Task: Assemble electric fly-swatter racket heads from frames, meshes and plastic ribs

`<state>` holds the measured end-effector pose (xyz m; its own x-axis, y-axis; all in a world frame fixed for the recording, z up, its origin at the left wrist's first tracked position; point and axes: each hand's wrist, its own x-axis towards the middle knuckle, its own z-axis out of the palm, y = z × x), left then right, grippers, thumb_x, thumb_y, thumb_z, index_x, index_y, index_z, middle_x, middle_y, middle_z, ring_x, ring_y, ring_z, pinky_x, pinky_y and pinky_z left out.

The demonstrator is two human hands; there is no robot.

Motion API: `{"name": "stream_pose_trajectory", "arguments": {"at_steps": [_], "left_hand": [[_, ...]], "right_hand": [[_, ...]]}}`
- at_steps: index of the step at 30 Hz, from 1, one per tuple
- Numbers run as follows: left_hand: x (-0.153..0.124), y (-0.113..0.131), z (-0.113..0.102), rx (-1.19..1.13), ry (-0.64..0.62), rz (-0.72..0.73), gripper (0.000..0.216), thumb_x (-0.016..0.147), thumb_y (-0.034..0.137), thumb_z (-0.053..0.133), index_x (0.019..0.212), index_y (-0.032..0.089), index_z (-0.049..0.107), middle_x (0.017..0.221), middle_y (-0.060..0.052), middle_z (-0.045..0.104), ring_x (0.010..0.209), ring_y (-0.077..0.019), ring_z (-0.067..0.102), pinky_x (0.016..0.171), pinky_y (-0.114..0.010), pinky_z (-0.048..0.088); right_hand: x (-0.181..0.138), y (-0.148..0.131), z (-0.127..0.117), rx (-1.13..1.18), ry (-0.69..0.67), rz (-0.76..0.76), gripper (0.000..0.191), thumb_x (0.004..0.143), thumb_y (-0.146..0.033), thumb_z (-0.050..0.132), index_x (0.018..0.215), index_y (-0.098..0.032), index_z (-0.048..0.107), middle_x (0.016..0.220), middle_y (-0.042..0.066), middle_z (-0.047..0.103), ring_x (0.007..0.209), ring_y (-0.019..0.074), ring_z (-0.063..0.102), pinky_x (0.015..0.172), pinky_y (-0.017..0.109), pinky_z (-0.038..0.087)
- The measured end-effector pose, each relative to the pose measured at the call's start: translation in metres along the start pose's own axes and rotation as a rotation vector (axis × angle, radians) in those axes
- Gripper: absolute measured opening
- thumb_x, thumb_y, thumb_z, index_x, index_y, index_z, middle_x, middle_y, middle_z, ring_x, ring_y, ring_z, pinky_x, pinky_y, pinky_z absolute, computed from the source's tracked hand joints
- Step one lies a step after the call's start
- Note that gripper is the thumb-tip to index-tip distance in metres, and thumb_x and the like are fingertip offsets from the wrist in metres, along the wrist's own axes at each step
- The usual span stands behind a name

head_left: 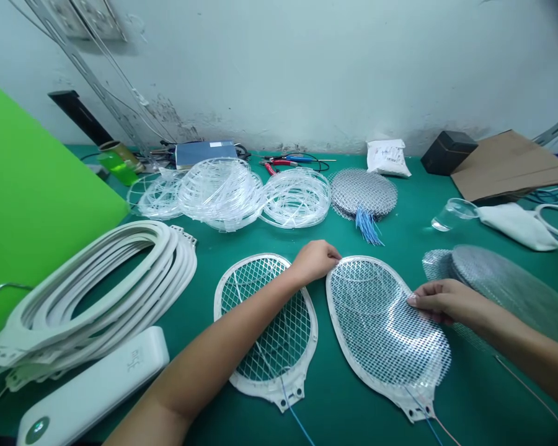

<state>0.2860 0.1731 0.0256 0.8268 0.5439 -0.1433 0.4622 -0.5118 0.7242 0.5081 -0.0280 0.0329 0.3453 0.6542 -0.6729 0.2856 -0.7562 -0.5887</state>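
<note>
Just behind green tabletop (407,230), scuffed wall (307,74).

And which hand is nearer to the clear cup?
Right. The right hand is at the edge of the silver mesh, on the near side of the clear cup; the left hand is farther off, to the cup's left, by that mesh's upper-left edge.

Gap between frames (314,325); left forearm (246,323) crosses one.

A workshop, by its stacked white frames (173,272), piled mesh discs (366,188) and pliers (280,163) (red-handled ones).
</note>
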Motion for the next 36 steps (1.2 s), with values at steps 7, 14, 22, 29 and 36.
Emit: {"name": "stream_pose_trajectory", "arguments": {"at_steps": [7, 14, 22, 29, 36], "left_hand": [[-0.002, 0.002, 0.002, 0.073, 0.023, 0.019, 0.017, 0.087, 0.027, 0.067, 0.097, 0.021, 0.079, 0.097, -0.002, 0.076, 0.087, -0.0190, 0.068, 0.067, -0.024, 0.048], [-0.006, 0.006, 0.008, 0.220, 0.076, -0.003, 0.019, 0.086, 0.034, 0.070, 0.099, 0.022, 0.076, 0.097, -0.002, 0.072, 0.089, -0.0207, 0.065, 0.067, -0.025, 0.047], [-0.011, 0.008, 0.014, 0.421, 0.053, 0.189, 0.047, 0.097, 0.020, 0.051, 0.142, 0.032, 0.049, 0.132, -0.007, 0.057, 0.113, -0.0233, 0.060, 0.086, -0.032, 0.050], [-0.010, 0.013, 0.025, 0.559, -0.167, 0.520, 0.051, 0.090, 0.001, 0.050, 0.133, 0.027, 0.057, 0.149, 0.000, 0.048, 0.144, -0.0227, 0.033, 0.119, -0.051, 0.019], [-0.012, 0.017, 0.029, 0.600, -0.170, 0.527, 0.044, 0.093, 0.008, 0.047, 0.134, 0.020, 0.054, 0.149, -0.006, 0.048, 0.142, -0.0277, 0.035, 0.117, -0.057, 0.020]], "right_hand": [[-0.001, 0.000, 0.005, 0.019, 0.066, 0.030, 0.029, 0.064, -0.047, 0.074, 0.060, -0.019, 0.065, 0.055, 0.002, 0.056, 0.050, 0.0111, 0.045, 0.047, 0.025, 0.036], [0.001, -0.001, 0.017, -0.016, 0.143, -0.014, 0.029, 0.062, -0.043, 0.072, 0.054, -0.020, 0.058, 0.048, 0.002, 0.054, 0.045, 0.0111, 0.043, 0.044, 0.025, 0.032], [-0.013, -0.001, 0.026, 0.060, 0.229, -0.061, 0.032, 0.058, -0.048, 0.074, 0.065, -0.019, 0.063, 0.055, 0.003, 0.061, 0.051, 0.0143, 0.052, 0.046, 0.026, 0.037], [-0.021, -0.002, 0.028, 0.087, 0.302, -0.071, 0.037, 0.062, -0.051, 0.075, 0.074, -0.018, 0.065, 0.060, 0.004, 0.064, 0.057, 0.0188, 0.060, 0.051, 0.029, 0.044], [-0.042, 0.008, 0.048, -0.588, 0.737, -0.191, 0.062, 0.089, -0.060, 0.049, 0.135, -0.018, 0.054, 0.133, 0.018, 0.059, 0.100, 0.0372, 0.066, 0.067, 0.044, 0.054]]}}
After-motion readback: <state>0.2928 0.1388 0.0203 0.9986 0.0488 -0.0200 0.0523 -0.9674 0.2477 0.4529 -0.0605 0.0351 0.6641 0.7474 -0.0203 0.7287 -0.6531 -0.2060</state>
